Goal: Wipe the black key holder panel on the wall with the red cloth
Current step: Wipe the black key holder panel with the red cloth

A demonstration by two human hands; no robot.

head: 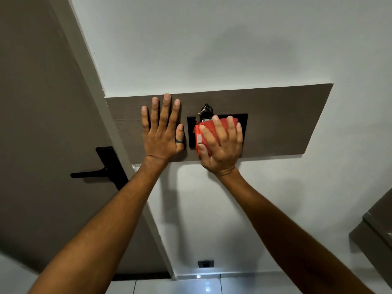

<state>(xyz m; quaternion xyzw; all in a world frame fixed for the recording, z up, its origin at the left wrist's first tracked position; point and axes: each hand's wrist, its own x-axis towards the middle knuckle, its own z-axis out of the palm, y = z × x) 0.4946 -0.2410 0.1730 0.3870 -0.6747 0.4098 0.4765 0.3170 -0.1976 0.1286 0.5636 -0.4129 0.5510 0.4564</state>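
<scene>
The black key holder panel (243,122) is fixed on a brown wooden board (282,119) on the white wall. A bunch of keys (205,110) hangs at the panel's top edge. My right hand (220,147) presses the folded red cloth (209,129) flat against the panel's middle and lower part, hiding most of it. My left hand (163,128) lies flat on the wooden board just left of the panel, fingers spread, with a dark ring on one finger and nothing in it.
A grey-brown door (38,102) with a black lever handle (99,168) stands at the left, beside its pale frame. A wall socket (205,263) sits low on the wall above the glossy tiled floor. A grey cabinet edge (375,225) shows at the right.
</scene>
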